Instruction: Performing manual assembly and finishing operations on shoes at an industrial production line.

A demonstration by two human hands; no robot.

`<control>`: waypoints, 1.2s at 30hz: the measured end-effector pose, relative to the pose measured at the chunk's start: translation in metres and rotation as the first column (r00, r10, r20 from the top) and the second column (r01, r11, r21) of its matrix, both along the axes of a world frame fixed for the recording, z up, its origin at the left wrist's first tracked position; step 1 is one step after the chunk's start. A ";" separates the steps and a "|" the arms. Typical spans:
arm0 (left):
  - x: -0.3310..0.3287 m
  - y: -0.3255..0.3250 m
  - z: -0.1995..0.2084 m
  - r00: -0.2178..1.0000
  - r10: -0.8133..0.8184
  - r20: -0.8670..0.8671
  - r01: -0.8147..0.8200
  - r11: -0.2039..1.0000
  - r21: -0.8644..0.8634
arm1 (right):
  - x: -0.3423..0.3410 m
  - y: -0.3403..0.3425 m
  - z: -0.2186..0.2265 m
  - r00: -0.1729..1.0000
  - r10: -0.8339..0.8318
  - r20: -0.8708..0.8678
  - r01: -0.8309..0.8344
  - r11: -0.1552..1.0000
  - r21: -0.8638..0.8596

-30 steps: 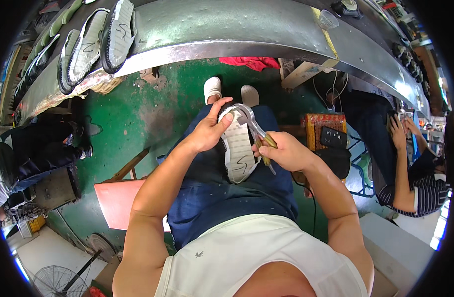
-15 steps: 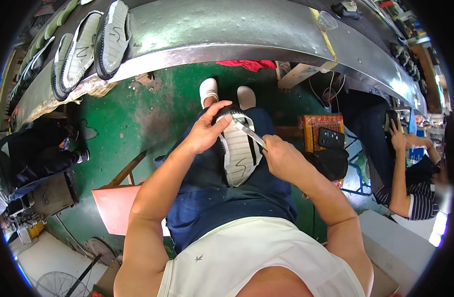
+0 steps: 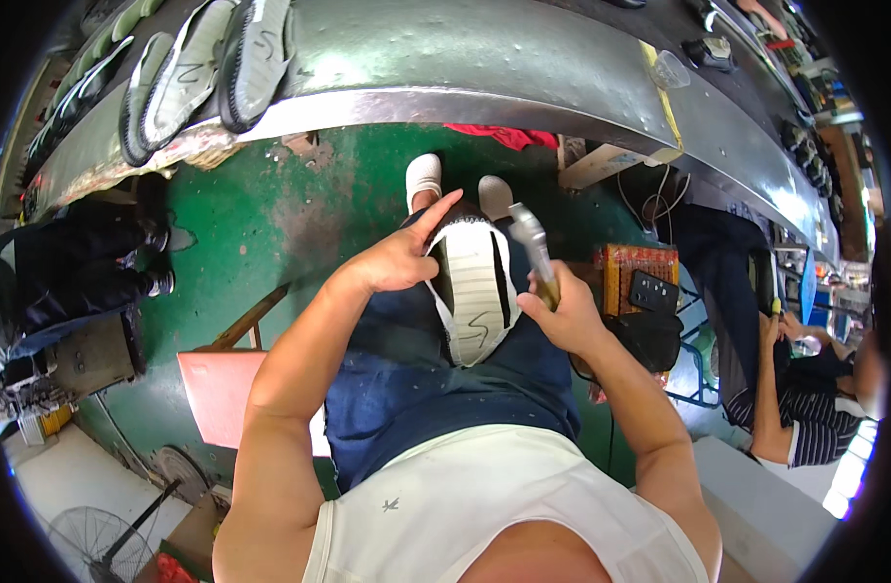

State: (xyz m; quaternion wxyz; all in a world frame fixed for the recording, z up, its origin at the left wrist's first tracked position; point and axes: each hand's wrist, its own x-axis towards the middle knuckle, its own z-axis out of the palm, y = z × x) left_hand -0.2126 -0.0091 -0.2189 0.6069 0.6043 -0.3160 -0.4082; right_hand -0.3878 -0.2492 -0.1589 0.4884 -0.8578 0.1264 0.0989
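Observation:
On my lap lies a shoe (image 3: pixel 472 291), underside up, with a pale ribbed bottom, a dark squiggle near its near end and a stitched toe edge at the far end. My left hand (image 3: pixel 401 258) grips its left side near the toe, thumb at the rim and the forefinger stretched out past the toe. Wrapped around the yellowish handle of a hammer (image 3: pixel 530 236) is my right hand (image 3: pixel 567 309). The hammer's silvery head is raised just right of the toe, apart from the shoe and slightly blurred.
A metal-topped bench (image 3: pixel 465 63) runs across in front, with several similar shoes (image 3: pixel 256 63) at its left end. A pink board (image 3: pixel 217 394) is at my left. To my right are an orange woven seat (image 3: pixel 625 262), a phone (image 3: pixel 652 291) and a co-worker (image 3: pixel 820 418).
The hammer has moved off the shoe's toe, up and to the right. My left forefinger has lifted from the toe and straightened. My view has shifted slightly.

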 end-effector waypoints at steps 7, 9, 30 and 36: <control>-0.103 -0.017 -0.017 0.852 0.498 0.162 -0.524 0.815 0.248 | -0.037 0.006 -0.086 0.978 -0.082 -0.194 0.163 0.876 0.455; -0.132 -0.024 -0.029 0.824 0.565 0.042 -0.547 0.772 0.323 | -0.049 0.008 -0.088 0.978 -0.111 -0.175 0.177 0.887 0.427; -0.175 -0.028 -0.021 0.984 0.166 -0.060 -0.143 0.950 0.276 | -0.127 -0.040 0.008 0.909 0.407 -0.085 -0.411 0.851 -0.326; -0.181 -0.027 -0.019 0.904 0.246 -0.350 -0.197 0.966 0.168 | -0.088 -0.012 0.030 0.831 0.514 -0.214 -0.513 0.558 -0.652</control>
